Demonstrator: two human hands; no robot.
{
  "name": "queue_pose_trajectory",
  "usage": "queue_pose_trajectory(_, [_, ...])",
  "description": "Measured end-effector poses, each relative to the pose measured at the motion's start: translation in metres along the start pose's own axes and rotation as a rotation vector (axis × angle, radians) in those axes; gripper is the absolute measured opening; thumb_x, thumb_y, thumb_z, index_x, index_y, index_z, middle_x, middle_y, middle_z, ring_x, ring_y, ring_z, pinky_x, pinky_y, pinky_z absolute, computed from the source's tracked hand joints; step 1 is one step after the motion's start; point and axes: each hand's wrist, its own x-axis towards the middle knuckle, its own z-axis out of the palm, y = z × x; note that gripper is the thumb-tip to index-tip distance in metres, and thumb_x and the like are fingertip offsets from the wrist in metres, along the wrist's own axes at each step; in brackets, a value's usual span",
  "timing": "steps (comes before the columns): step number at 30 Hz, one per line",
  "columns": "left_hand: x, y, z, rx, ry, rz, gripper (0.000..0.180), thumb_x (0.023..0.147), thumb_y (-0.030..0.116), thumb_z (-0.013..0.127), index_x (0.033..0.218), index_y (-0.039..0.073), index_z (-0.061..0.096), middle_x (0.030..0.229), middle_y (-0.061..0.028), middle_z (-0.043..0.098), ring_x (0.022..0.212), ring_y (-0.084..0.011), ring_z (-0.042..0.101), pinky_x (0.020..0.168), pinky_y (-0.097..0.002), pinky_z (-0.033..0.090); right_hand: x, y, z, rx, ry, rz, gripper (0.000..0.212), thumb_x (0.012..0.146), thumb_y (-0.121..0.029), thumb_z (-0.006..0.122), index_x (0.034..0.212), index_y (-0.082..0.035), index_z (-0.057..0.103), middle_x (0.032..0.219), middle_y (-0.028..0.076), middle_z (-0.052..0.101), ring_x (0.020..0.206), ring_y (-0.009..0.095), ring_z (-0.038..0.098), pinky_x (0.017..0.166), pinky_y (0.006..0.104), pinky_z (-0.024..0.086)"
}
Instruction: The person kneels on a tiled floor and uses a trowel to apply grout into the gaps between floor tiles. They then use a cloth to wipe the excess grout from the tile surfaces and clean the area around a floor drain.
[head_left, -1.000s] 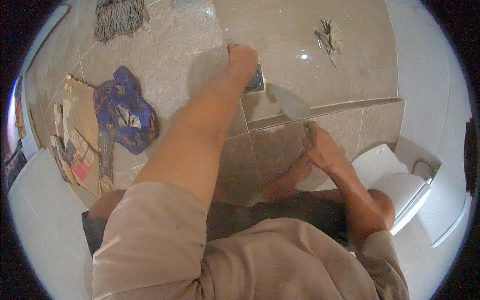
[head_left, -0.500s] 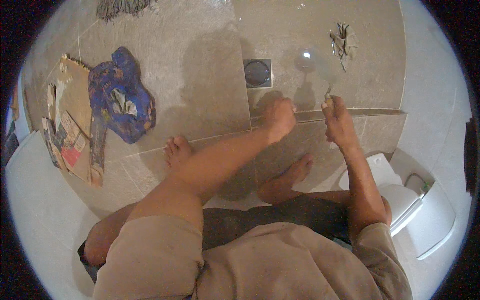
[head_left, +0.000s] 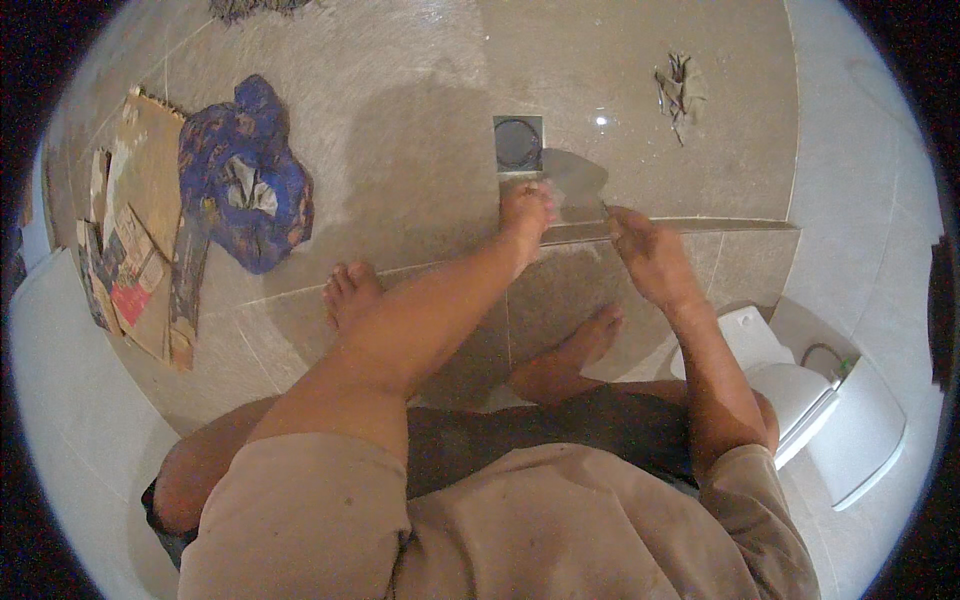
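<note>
My right hand [head_left: 648, 252] is closed around the handle of a trowel, mostly hidden by the fingers. The trowel's grey blade [head_left: 578, 178] points left, low over the wet tiles beside the square floor drain [head_left: 518, 143]. Just below that drain is my left hand [head_left: 527, 208], its fingers curled in near the blade's edge. What those fingers hold, if anything, cannot be made out.
A raised tile ledge [head_left: 690, 223] runs across in front of my feet. Far right lies a crumpled rag with dark scraps [head_left: 682, 90]. At left are a blue stained bag [head_left: 245, 180] and cardboard pieces [head_left: 145, 220]. A white toilet [head_left: 795, 395] stands near right.
My right hand has swung left and slightly down, bringing the trowel blade beside the drain. My left hand has shifted a little left, staying curled. The view has moved slightly.
</note>
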Motion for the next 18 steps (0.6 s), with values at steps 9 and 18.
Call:
queue_pose_trajectory(9, [-0.018,0.021,-0.005,-0.072,0.039,-0.023,0.028,0.106,0.036,0.049,0.111,0.01,0.06,0.098,-0.0103,0.067,0.072,-0.0225,0.066,0.067,-0.0402,0.053,0.007,-0.025,0.009,-0.001,-0.1,0.053,0.041,0.102,-0.025,0.062,0.134,0.0,0.066,0.125,0.028,0.07,0.119,0.041,0.068,0.101,0.0436,0.051])
queue_pose_trajectory(18, [-0.025,0.022,-0.005,0.002,0.023,0.007,0.036,0.105,0.04,0.052,0.123,0.01,0.061,0.1,-0.0076,0.064,0.072,-0.0216,0.067,0.063,-0.0386,0.053,0.015,-0.035,0.003,-0.114,-0.127,-0.031,0.039,0.102,-0.023,0.06,0.133,0.0,0.066,0.122,0.028,0.07,0.117,0.044,0.067,0.099,0.0448,0.052])
